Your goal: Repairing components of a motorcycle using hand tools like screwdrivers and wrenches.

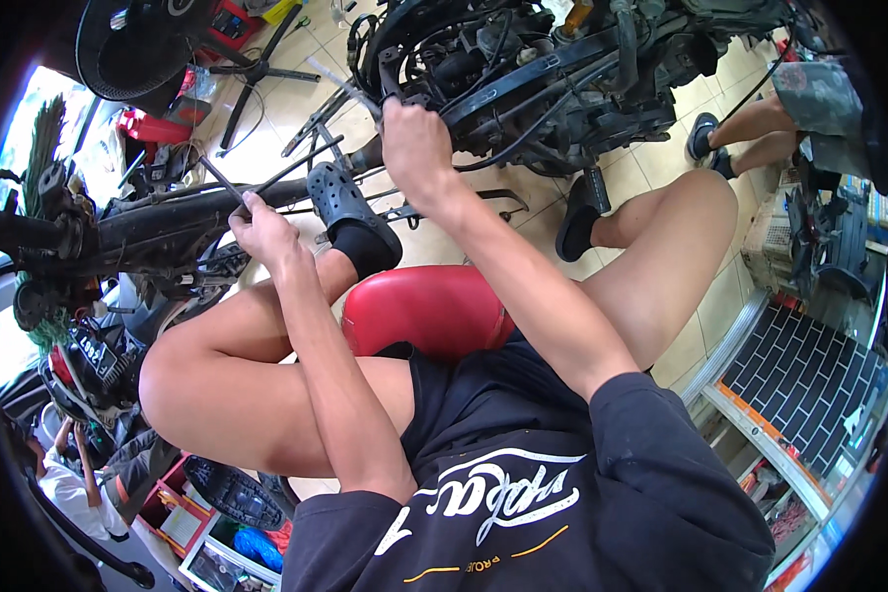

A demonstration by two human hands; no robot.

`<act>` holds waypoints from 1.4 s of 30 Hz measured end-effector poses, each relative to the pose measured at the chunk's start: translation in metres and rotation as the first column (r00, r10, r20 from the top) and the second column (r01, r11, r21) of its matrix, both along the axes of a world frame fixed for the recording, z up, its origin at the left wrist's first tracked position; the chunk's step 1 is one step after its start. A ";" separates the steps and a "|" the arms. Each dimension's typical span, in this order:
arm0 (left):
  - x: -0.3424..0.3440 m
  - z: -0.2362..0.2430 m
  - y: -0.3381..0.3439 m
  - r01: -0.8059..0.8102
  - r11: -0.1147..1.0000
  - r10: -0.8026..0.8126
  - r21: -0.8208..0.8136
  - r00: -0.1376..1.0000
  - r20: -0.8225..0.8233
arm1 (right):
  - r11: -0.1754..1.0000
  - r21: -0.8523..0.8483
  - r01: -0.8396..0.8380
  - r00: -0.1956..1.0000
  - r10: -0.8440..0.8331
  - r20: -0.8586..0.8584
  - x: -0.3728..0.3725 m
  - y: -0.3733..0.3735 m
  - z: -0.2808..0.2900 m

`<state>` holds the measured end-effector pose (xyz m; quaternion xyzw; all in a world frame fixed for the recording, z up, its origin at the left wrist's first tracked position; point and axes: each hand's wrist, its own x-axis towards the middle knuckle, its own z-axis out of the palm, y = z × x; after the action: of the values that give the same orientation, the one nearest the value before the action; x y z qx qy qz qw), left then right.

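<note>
My left hand is closed on a thin dark metal rod, in front of a long black frame tube. Another dark rod slants up and right from the same fingers; whether the two are one tool I cannot tell. My right hand forms a fist against the stripped motorcycle frame, higher and to the right. From its thumb side a slim light metal rod sticks out to the upper left, its other end hidden by the hand. Cables and engine parts lie just beyond that fist.
I sit on a red stool, with a grey clog by the frame. A black fan stands far left. Another person's legs show at right, near a glass-sided cabinet. A person in white is at lower left.
</note>
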<state>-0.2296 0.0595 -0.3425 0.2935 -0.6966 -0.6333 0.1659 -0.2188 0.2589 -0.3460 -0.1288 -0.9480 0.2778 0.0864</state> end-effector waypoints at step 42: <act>0.182 -0.007 0.171 0.468 0.883 -0.460 0.038 0.879 -0.125 | 0.685 -0.707 0.173 0.959 -0.282 -0.038 0.137 0.074 0.018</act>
<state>-0.0481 0.2306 -0.3490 0.0875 -0.7145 -0.6930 0.0383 -0.0818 0.3326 -0.3281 -0.2483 -0.7407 0.6099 0.1331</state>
